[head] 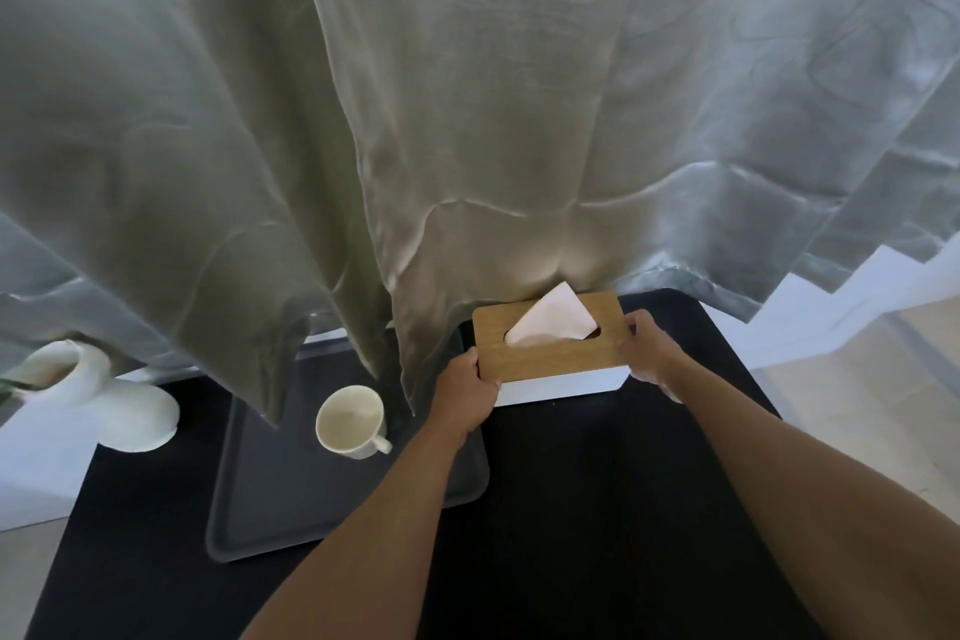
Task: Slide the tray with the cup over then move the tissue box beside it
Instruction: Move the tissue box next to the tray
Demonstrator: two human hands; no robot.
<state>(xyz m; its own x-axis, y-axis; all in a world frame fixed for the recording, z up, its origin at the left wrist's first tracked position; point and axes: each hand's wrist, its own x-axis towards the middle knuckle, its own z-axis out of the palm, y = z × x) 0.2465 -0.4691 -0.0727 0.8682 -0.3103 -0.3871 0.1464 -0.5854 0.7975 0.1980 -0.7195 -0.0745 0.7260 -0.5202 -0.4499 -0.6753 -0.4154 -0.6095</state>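
A white tissue box (550,353) with a wooden lid and a tissue sticking out sits at the back of the black table, just right of the tray. My left hand (465,392) grips its left end and my right hand (647,351) grips its right end. The dark grey tray (270,499) lies left of centre, its far part hidden under the hanging curtain. A cream cup (350,421) stands upright on the tray near its right side, handle toward me. My left forearm crosses over the tray's right corner.
A grey curtain (415,120) hangs over the table's back edge, touching the tray and the box. A white vase (98,392) lies at the left table edge. The black tabletop (597,509) stretches in front of the box.
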